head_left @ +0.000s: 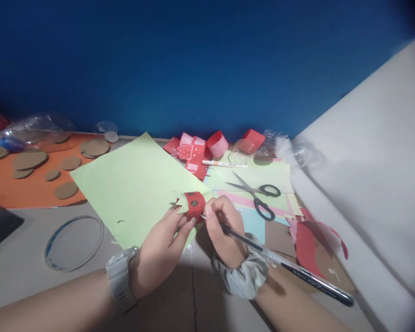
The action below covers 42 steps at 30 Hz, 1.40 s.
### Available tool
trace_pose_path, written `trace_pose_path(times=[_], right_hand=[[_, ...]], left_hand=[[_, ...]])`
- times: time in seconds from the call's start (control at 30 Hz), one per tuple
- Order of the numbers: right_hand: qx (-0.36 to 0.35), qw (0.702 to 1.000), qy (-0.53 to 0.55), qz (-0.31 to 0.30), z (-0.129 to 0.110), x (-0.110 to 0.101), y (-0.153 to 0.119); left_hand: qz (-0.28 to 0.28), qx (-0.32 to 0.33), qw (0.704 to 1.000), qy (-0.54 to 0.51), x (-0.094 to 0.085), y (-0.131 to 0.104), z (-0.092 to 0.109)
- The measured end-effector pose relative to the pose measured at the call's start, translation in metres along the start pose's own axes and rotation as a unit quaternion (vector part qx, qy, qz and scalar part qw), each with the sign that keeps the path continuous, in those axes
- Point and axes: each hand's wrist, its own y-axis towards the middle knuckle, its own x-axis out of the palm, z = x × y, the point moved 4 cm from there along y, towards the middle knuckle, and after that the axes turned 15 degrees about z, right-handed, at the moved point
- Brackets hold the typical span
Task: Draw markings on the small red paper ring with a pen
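Observation:
A small red paper roll (197,210) with two dark drawn eyes and a pale green spiky paper edge is pinched in my left hand (164,244). My right hand (226,230) holds a black-and-clear pen (287,263), its tip touching or close to the right side of the roll. Both hands are above the lower right part of a light green sheet (131,184). Open black-handled scissors (257,190) lie on stacked coloured paper to the right.
Cardboard discs (30,160) lie on orange paper (3,184) at left, near a grey ring (74,243) and a dark device (2,226). Red paper pieces (217,144), a white marker (224,164) and clear plastic line the blue wall (193,69). Red scraps (307,244) sit at right.

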Motion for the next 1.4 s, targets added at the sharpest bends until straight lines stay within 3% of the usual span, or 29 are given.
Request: trace_pose_path(times=[1.13, 1.4], right_hand=[[0.001, 0.999, -0.032, -0.022, 0.0017, 0.0007, 0.0025], [-0.028, 0.998, -0.050, -0.025, -0.0021, 0.0005, 0.0038]], left_hand=[[-0.022, 0.011, 1.000, 0.010, -0.0001, 0.0004, 0.0002], [-0.018, 0.011, 1.000, 0.019, -0.0001, -0.0002, -0.0013]])
